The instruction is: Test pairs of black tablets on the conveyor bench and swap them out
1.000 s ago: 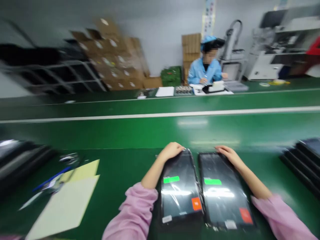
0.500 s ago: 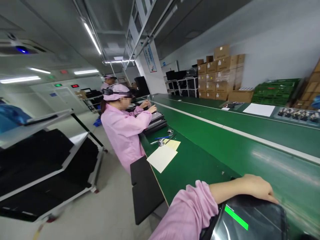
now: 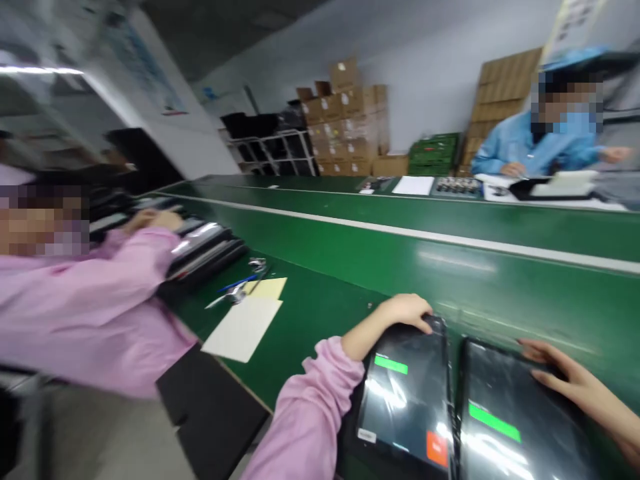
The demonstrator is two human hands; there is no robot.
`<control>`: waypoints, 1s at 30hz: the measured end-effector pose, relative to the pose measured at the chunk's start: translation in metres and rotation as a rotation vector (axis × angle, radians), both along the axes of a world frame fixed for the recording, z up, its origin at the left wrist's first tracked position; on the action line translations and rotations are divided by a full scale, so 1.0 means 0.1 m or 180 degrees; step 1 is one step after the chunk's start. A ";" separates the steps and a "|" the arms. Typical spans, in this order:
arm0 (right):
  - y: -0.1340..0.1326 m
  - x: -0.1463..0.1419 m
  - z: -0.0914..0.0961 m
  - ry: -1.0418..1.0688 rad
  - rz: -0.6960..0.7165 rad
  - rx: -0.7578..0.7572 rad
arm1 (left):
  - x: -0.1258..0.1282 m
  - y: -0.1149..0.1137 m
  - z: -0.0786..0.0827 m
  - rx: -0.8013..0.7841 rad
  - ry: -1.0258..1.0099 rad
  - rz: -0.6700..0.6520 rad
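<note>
The left panel (image 3: 407,407) and the right panel (image 3: 523,403) lie face up side by side on the green worktop (image 3: 320,300), a narrow gap between them, near the person's body. To steady them well, I would keep light, even pressure at the far edges, off the glossy faces, and keep the neighbouring sides from rubbing. Both are dark and reflective, streaked with glare, each with a bright green strip; the left one also shows an orange-red square (image 3: 437,449) and a small white label (image 3: 367,435). The left hand (image 3: 407,311) curls over the left panel's far edge, though whether it grips cannot be told; the right hand (image 3: 565,373) is at the right panel's far corner, fingers spread loosely from the thumb. Leftward lie a white sheet (image 3: 245,330) and a blue pen (image 3: 237,283), then a co-worker in pink (image 3: 90,320).
</note>
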State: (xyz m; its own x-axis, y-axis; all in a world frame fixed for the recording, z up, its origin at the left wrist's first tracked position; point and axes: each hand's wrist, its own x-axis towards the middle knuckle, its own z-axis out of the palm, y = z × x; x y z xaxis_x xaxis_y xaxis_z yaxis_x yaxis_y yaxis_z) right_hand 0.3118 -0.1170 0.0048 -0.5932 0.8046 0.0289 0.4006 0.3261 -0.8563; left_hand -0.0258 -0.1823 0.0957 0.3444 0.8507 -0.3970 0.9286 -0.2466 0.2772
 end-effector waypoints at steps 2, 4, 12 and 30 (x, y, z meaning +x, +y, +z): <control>-0.04 0.09 0.03 0.0137 -0.0077 -0.0573 | -0.05 0.01 -0.02 -0.0106 -0.0161 -0.0107; -0.05 0.07 0.08 0.0156 -0.0072 -0.0923 | -0.08 0.02 -0.02 -0.0171 -0.0376 0.0105; -0.10 -0.02 0.21 0.0642 -0.0064 -0.1315 | -0.13 0.02 -0.01 -0.0279 -0.0604 0.0131; -0.10 0.01 0.22 0.0660 -0.0124 -0.1380 | 0.01 0.06 -0.09 0.0506 -0.0331 -0.0417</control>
State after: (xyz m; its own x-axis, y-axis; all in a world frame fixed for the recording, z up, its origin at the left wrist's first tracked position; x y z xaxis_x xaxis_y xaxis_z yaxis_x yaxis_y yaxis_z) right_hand 0.3129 -0.1265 0.0271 -0.5795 0.7901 -0.1997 0.2119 -0.0905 -0.9731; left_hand -0.0247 -0.1768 0.0863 0.4883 0.8450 -0.2181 0.8542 -0.4115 0.3178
